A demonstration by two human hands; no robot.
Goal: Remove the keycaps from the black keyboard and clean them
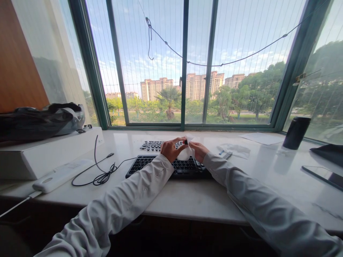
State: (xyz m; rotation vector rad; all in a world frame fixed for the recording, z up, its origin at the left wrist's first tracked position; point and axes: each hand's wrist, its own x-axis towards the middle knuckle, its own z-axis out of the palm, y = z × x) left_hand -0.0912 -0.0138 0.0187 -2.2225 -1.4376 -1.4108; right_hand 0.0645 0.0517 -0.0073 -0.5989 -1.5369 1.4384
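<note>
Both my hands meet above a black keyboard (150, 165) on the white sill counter (187, 200). My left hand (171, 149) is closed, pinching a small black object at its fingertips, likely a keycap. My right hand (198, 150) is closed on a white wipe (187, 153) held against that object. Loose black keycaps (152, 145) lie in rows just behind the keyboard. Both arms wear light long sleeves.
A coiled black cable (103, 176) and a white power strip (57, 176) lie left. A white box (50, 151) carries a dark bag (34, 121). Right: torn wipe wrapper (234, 150), paper sheet (261, 138), black cup (296, 132), phone (323, 175). Window straight ahead.
</note>
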